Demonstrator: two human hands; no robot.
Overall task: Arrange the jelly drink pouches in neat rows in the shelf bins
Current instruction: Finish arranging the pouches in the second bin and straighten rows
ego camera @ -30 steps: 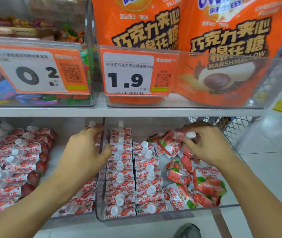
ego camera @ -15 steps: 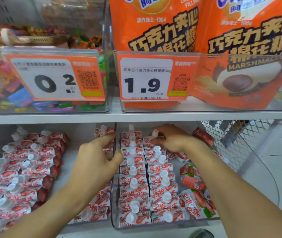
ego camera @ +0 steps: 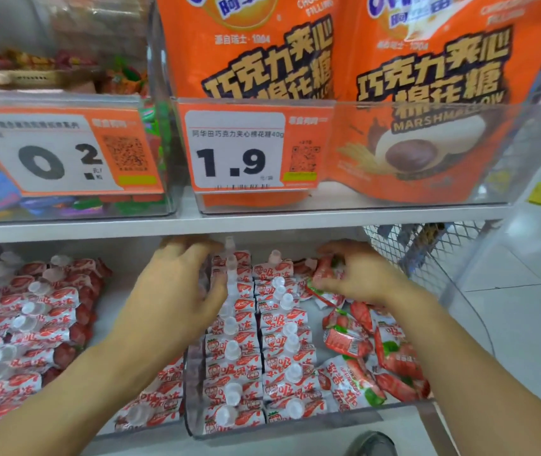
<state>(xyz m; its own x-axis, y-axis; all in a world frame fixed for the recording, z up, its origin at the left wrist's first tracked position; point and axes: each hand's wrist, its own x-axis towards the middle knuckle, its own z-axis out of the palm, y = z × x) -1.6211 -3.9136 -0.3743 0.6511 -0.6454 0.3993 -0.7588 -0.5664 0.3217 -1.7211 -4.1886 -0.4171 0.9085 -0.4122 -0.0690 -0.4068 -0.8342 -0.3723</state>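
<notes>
Filling the third row, centre-right of frame.
Right hand point(ego camera: 358, 274) pinches a red-and-white spouted jelly pouch point(ego camera: 323, 274); left hand point(ego camera: 170, 297), spread wide, steadies the clear plastic bin point(ego camera: 345, 419)'s rows; next, seat it upright.

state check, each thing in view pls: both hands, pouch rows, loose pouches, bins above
left hand: open, fingers spread against the left pouch row
right hand: pinching a loose pouch at the bin's back
second pouch row: lined up, caps up
loose pouches: jumbled, unsorted
marshmallow bags: upright in the clear bin
</notes>
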